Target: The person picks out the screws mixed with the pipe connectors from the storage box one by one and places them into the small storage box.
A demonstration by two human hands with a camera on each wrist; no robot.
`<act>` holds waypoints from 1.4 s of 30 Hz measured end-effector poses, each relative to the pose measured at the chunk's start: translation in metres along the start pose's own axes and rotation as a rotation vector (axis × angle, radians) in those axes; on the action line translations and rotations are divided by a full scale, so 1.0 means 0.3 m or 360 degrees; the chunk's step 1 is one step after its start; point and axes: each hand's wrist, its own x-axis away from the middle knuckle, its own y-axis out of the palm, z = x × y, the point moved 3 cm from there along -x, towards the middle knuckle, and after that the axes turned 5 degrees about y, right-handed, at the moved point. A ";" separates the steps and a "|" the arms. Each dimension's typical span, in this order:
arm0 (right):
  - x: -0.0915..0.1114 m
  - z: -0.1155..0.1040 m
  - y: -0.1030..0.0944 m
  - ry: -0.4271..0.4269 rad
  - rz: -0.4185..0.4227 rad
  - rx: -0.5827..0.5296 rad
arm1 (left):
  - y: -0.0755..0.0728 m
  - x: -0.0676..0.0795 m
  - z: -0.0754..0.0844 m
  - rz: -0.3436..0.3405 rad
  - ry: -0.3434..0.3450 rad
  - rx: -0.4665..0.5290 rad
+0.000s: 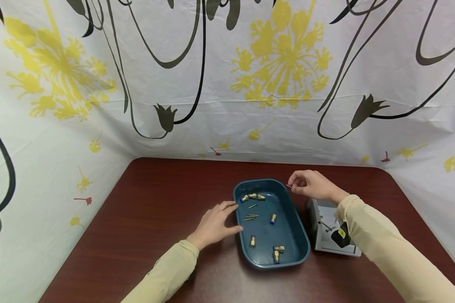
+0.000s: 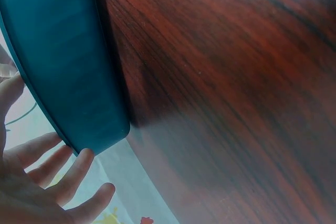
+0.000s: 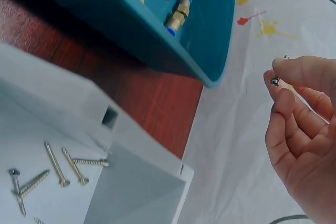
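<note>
My right hand (image 1: pixel 312 184) pinches a small screw (image 3: pixel 275 81) between thumb and index finger, above the far right rim of a blue tray (image 1: pixel 288 231). At the tray's left side, my left hand (image 1: pixel 214 223) touches the rim with spread fingers. Several brass fittings with blue ends (image 1: pixel 273 219) lie about the tray floor. A few thin screws (image 1: pixel 252 216) are grouped towards its left side. Under my right forearm stands a grey open bin (image 3: pixel 147 177), partly hidden in the head view. Several longer screws (image 3: pixel 55 163) lie loose in it.
Both containers stand on a dark reddish wood table (image 1: pixel 155 219) with rounded far corners. Directly behind it hangs a white cloth (image 1: pixel 212 84) with yellow and grey flower prints. A black device (image 1: pixel 341 235) is strapped to my right wrist.
</note>
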 end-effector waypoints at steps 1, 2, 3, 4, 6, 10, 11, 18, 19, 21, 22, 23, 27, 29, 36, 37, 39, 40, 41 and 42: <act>0.005 0.004 -0.005 0.0007 0.0003 0.0003 | 0.000 0.000 0.000 -0.0001 -0.0001 0.0001; 0.010 0.007 -0.010 0.0017 0.0007 0.0000 | 0.001 0.000 -0.001 0.0000 -0.0002 0.0003; 0.015 0.011 -0.015 0.0027 0.0008 -0.0003 | 0.001 0.001 -0.001 -0.0001 -0.0003 0.0001; 0.020 0.015 -0.020 0.0036 0.0011 -0.0008 | 0.000 0.001 -0.001 -0.0001 -0.0007 0.0006; 0.031 0.024 -0.031 0.0052 0.0016 -0.0010 | 0.000 0.001 -0.001 -0.0001 -0.0010 0.0008; 0.055 0.045 -0.051 0.0082 0.0036 0.0005 | -0.002 0.001 0.001 0.0001 -0.0001 0.0004; 0.061 0.051 -0.056 0.0086 0.0042 0.0014 | -0.002 0.001 0.002 0.0002 0.0002 0.0005; 0.101 0.088 -0.084 0.0095 0.0114 0.0090 | -0.002 0.000 0.000 -0.0010 -0.0003 0.0002; 0.107 0.094 -0.087 0.0098 0.0119 0.0098 | -0.002 0.000 0.001 -0.0012 -0.0005 0.0004; 0.118 0.107 -0.091 0.0111 0.0130 0.0105 | -0.002 0.000 0.001 -0.0015 -0.0007 0.0001; 0.123 0.114 -0.092 0.0121 0.0134 0.0111 | -0.003 0.000 0.002 -0.0017 -0.0011 0.0005; 0.128 0.121 -0.094 0.0131 0.0140 0.0119 | -0.002 0.000 0.001 -0.0015 -0.0009 0.0004; 0.149 0.143 -0.100 0.0171 0.0155 0.0113 | 0.000 0.000 0.001 -0.0008 -0.0008 -0.0003; 0.159 0.151 -0.104 0.0172 0.0164 0.0110 | 0.000 0.000 0.000 -0.0008 -0.0010 -0.0002; 0.188 0.182 -0.109 0.0201 0.0163 0.0123 | 0.001 0.000 0.000 -0.0016 -0.0026 0.0007; 0.192 0.186 -0.109 0.0203 0.0157 0.0116 | 0.001 0.000 0.001 -0.0017 -0.0028 0.0007; 0.198 0.192 -0.109 0.0205 0.0148 0.0105 | 0.000 0.000 0.002 -0.0018 -0.0031 0.0009; 0.201 0.194 -0.109 0.0207 0.0144 0.0095 | -0.001 0.000 0.002 -0.0019 -0.0032 0.0009; 0.204 0.197 -0.109 0.0209 0.0143 0.0087 | -0.001 0.000 0.002 -0.0018 -0.0033 0.0009; 0.206 0.198 -0.110 0.0211 0.0143 0.0085 | -0.001 0.000 0.002 -0.0018 -0.0033 0.0009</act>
